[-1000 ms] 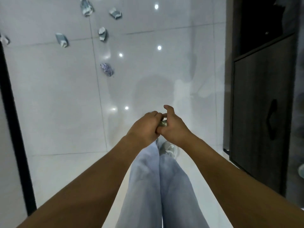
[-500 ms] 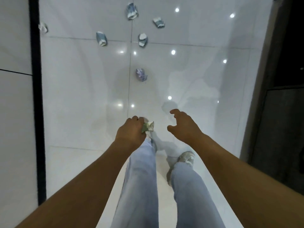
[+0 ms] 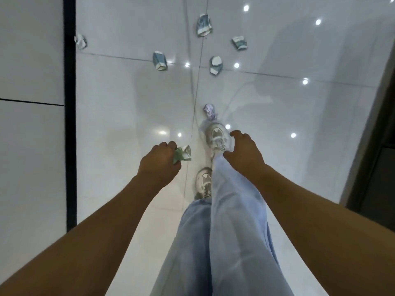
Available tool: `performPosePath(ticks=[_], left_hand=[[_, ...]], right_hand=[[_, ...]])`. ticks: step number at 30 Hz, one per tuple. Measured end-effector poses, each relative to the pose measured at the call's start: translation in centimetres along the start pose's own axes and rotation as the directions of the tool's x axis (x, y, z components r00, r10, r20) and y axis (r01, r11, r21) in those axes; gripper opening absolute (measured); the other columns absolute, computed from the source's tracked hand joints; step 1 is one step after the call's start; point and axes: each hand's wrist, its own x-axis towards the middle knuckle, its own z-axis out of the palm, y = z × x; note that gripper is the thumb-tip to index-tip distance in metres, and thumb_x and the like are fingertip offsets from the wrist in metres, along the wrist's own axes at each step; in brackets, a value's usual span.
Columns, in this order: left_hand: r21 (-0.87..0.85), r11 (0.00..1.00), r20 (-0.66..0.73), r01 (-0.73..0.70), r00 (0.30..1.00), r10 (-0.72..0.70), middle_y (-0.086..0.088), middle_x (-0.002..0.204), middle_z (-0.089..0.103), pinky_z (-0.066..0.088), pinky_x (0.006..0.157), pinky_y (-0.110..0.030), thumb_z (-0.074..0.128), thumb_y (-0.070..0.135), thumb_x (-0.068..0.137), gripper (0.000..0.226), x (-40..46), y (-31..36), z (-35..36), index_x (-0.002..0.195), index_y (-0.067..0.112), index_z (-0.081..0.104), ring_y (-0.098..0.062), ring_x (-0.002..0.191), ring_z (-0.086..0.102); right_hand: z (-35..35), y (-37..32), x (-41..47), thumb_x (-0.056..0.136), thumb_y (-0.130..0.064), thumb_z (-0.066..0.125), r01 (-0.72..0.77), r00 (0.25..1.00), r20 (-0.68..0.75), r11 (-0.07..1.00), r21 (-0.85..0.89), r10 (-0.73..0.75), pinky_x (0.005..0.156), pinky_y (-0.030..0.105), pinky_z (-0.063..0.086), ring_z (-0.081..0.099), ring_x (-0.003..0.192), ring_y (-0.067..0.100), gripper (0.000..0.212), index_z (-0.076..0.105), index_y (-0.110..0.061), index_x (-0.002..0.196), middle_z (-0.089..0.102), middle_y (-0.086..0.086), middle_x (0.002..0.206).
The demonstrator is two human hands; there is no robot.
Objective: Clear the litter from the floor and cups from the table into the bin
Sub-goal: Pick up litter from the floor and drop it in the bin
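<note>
My left hand (image 3: 159, 160) pinches a crumpled green paper (image 3: 182, 155). My right hand (image 3: 243, 152) hangs loose, holding nothing. The purple paper ball (image 3: 210, 112) lies on the floor (image 3: 119, 116) by my shoe (image 3: 215, 135). It looks light and soft; I can pinch it anywhere.

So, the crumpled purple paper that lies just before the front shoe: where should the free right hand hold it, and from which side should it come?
The purple paper is a loose ball lying free on the floor, so probably any side gives hold. Best come from above, fingers pinching across its middle. The right hand is empty and nearest. The left hand already grips a green piece.
</note>
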Motion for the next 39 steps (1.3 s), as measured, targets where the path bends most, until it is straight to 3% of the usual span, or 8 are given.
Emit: performPosePath(ticks=[6,13,23,28,32,35,39], left_hand=[[-0.021,1.000,0.019,0.022,1.000,-0.022,-0.006,0.098,0.056,0.043,0.066,-0.034,0.054,0.024,0.088,0.024,5.4,-0.4,-3.7,0.108,0.012,0.052,-0.025,0.089,0.052],[-0.027,1.000,-0.023,0.012,1.000,-0.012,-0.004,0.088,0.049,0.041,0.065,-0.034,0.055,0.023,0.086,0.018,16.3,-1.4,-5.2,0.098,0.010,0.050,-0.028,0.085,0.052],[-0.036,0.999,0.035,-0.025,0.999,0.026,-0.005,0.095,0.054,0.039,0.067,-0.033,0.056,0.026,0.087,0.022,29.6,-6.5,3.5,0.104,0.012,0.052,-0.027,0.088,0.051],[-0.063,0.998,0.056,-0.030,0.998,0.033,-0.007,0.097,0.057,0.042,0.069,-0.035,0.056,0.026,0.085,0.023,35.3,-10.4,8.0,0.103,0.012,0.053,-0.028,0.089,0.053],[-0.076,0.997,0.112,-0.003,0.994,0.011,-0.008,0.099,0.056,0.045,0.073,-0.038,0.059,0.025,0.085,0.026,37.4,-12.6,9.7,0.105,0.011,0.052,-0.029,0.090,0.053],[-0.078,0.997,0.150,0.015,0.989,-0.004,-0.006,0.097,0.054,0.042,0.071,-0.034,0.059,0.026,0.086,0.026,37.1,-13.5,9.1,0.106,0.012,0.052,-0.025,0.086,0.050],[-0.093,0.995,0.123,0.048,0.992,-0.036,-0.002,0.091,0.051,0.038,0.068,-0.032,0.057,0.027,0.085,0.022,33.7,-13.2,5.7,0.101,0.013,0.051,-0.023,0.081,0.047]], right_hand=[[-1.7,-2.4,5.2,0.090,-0.022,0.059,-0.058,0.998,0.038,0.998,-0.002,0.058,0.088,0.037,0.044,0.048,0.116,0.030,0.054,0.037,-0.014,0.138,0.046,0.012,0.129],[-0.4,-3.7,14.2,0.086,-0.017,0.059,-0.027,0.999,-0.033,1.000,0.008,0.028,0.075,0.032,0.039,0.048,0.108,0.031,0.052,0.041,-0.011,0.134,0.048,0.014,0.123],[9.8,0.6,29.2,0.085,-0.016,0.060,-0.120,0.993,0.009,0.992,-0.027,0.121,0.076,0.033,0.038,0.042,0.118,0.036,0.065,0.032,-0.017,0.143,0.039,0.016,0.135],[15.1,3.0,35.4,0.084,-0.021,0.067,-0.065,0.996,0.056,0.994,-0.090,0.070,0.093,0.046,0.046,0.034,0.129,0.037,0.077,0.025,-0.031,0.147,0.025,0.012,0.148],[17.6,3.6,38.1,0.086,-0.004,0.058,-0.020,0.999,0.024,0.997,-0.079,0.022,0.096,0.037,0.044,0.040,0.123,0.034,0.064,0.037,-0.029,0.141,0.034,0.012,0.140],[17.1,2.3,37.9,0.085,-0.001,0.055,-0.001,1.000,0.019,0.998,-0.060,0.002,0.086,0.028,0.043,0.048,0.114,0.032,0.054,0.046,-0.021,0.134,0.041,0.013,0.130],[13.0,-1.2,34.8,0.080,0.001,0.055,0.036,0.999,-0.005,0.999,-0.041,-0.036,0.082,0.030,0.048,0.052,0.108,0.031,0.055,0.051,-0.019,0.131,0.043,0.012,0.126]])
